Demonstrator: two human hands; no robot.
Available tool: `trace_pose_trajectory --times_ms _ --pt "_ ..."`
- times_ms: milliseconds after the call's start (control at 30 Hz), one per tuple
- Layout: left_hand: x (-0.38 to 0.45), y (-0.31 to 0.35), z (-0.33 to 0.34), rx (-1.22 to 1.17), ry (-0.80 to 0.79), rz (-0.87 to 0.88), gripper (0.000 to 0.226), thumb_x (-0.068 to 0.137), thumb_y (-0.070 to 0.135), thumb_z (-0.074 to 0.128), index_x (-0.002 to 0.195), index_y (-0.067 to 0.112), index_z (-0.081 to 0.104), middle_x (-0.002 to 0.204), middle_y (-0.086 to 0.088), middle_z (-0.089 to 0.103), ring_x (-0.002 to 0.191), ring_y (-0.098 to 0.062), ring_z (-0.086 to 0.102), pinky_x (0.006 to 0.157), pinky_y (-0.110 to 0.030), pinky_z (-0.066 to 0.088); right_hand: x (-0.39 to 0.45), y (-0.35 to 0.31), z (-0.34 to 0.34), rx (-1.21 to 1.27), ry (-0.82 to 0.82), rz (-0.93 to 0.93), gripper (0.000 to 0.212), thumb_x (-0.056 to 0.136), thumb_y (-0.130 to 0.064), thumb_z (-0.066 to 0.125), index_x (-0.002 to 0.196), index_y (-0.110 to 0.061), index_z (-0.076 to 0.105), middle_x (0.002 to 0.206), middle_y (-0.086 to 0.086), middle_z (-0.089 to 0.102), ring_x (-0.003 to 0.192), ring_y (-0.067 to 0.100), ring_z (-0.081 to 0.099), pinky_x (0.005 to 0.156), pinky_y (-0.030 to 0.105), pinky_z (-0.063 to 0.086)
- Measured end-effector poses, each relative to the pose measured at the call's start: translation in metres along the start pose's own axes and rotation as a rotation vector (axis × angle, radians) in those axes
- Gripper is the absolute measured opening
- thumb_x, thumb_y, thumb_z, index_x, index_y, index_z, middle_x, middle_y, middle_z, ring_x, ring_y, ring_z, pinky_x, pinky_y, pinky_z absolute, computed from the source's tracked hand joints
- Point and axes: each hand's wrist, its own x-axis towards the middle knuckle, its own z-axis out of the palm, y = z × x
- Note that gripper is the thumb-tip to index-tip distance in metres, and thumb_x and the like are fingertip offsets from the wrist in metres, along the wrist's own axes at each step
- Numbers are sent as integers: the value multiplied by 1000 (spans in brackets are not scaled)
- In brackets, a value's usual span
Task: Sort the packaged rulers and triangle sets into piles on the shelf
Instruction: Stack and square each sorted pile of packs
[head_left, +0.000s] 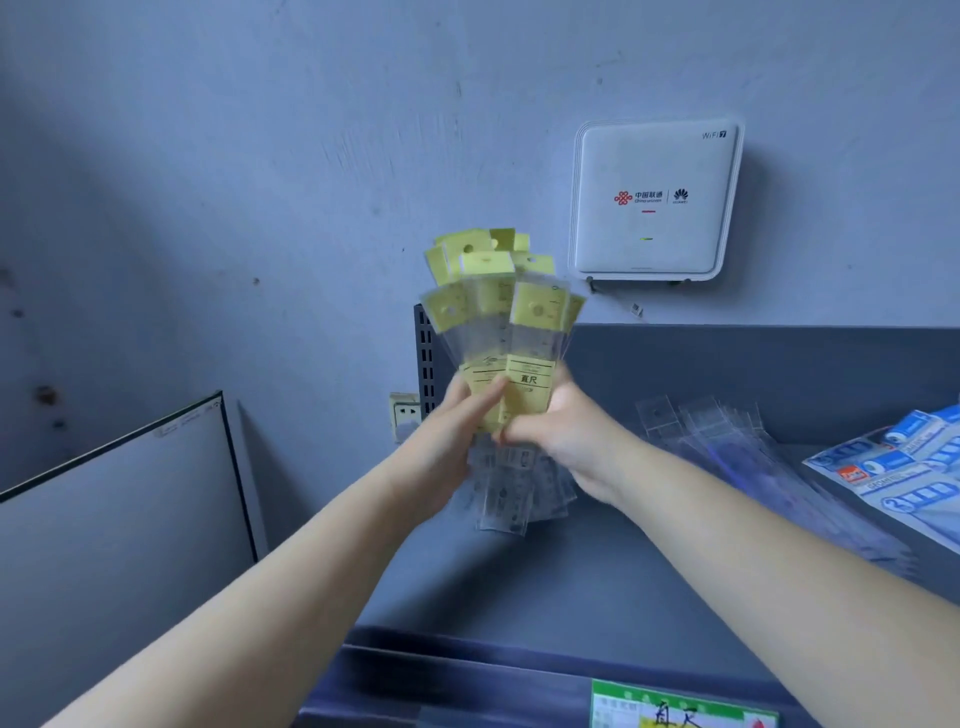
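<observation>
A fanned bundle of packaged rulers (501, 322), clear sleeves with yellow header cards and yellow labels, stands upright above the grey shelf (571, 582). My left hand (452, 431) grips the bundle's middle from the left, thumb across the front label. My right hand (561, 431) grips it from the right, fingers curled over the lower front. The sleeves' lower ends hang below both hands. A pile of clear packaged rulers (727, 441) lies flat on the shelf to the right.
Blue-and-white packaged items (904, 467) lie at the shelf's right end. A white WiFi router (654, 202) is mounted on the wall above. A monitor (114, 519) leans at left. A wall socket (405, 413) and slotted shelf upright (426, 358) sit behind the bundle. A green price label (680, 706) marks the shelf's front edge.
</observation>
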Motion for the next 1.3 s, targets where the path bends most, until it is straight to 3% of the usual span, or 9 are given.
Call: trace_pose_trajectory --times_ms 200,367,567,700,900,967,1067,1200,1300 --pt "-5 -13 14 -58 15 -23 40 99 39 38 138 34 36 133 18 54 123 0 49 97 -23 36 -5 15 7 2 88 40 48 80 12 50 115 -20 41 105 2 61 94 15 56 82 29 46" --pt "2 -2 3 25 75 -22 33 99 35 41 131 31 45 123 12 62 112 -11 57 102 -41 41 1 5 -3 52 129 -19 51 79 8 60 117 -20 40 105 1 63 98 16 60 89 30 48" --pt "3 -10 -1 411 80 -23 19 100 22 41 117 29 42 89 18 57 73 2 52 60 -13 40 -5 14 -2 -140 51 93 59 79 0 65 122 -25 34 116 -1 62 108 14 59 95 29 46" --pt "12 -7 -5 319 190 -131 21 95 29 53 109 14 54 74 6 53 38 0 45 35 -14 31 3 14 -2 35 -19 172 48 80 7 63 124 -8 51 118 10 65 109 23 63 102 38 46" --pt "19 -9 -7 819 185 -482 46 95 50 41 100 7 54 76 -13 47 60 -17 47 48 -21 36 6 21 -8 -240 -130 478 31 83 -9 67 114 -11 63 116 9 67 102 22 63 80 33 52" --pt "19 -16 -8 959 124 -499 42 98 40 39 96 3 58 79 -24 47 64 -23 52 53 -23 30 6 28 -10 -359 -105 510 29 83 -14 67 111 -11 62 116 10 66 93 19 60 74 29 50" --pt "22 -24 -13 983 112 -470 23 94 22 44 73 15 48 71 -7 43 57 -18 38 49 -22 27 8 32 -16 -574 -46 505 36 80 -27 69 109 -8 61 99 8 59 79 19 53 61 25 46" --pt "24 -25 -16 1081 56 -434 5 94 22 45 94 17 46 97 -4 47 78 -25 47 64 -25 42 8 35 -17 -541 -65 496 23 81 -23 68 97 -11 56 93 7 53 80 20 51 60 26 45" --pt "20 -28 -19 1225 21 -371 22 93 23 46 111 15 55 108 -5 55 105 -26 56 85 -27 42 5 33 -16 -505 -78 491 17 82 -15 65 96 -9 57 92 9 55 80 20 54 65 27 49"
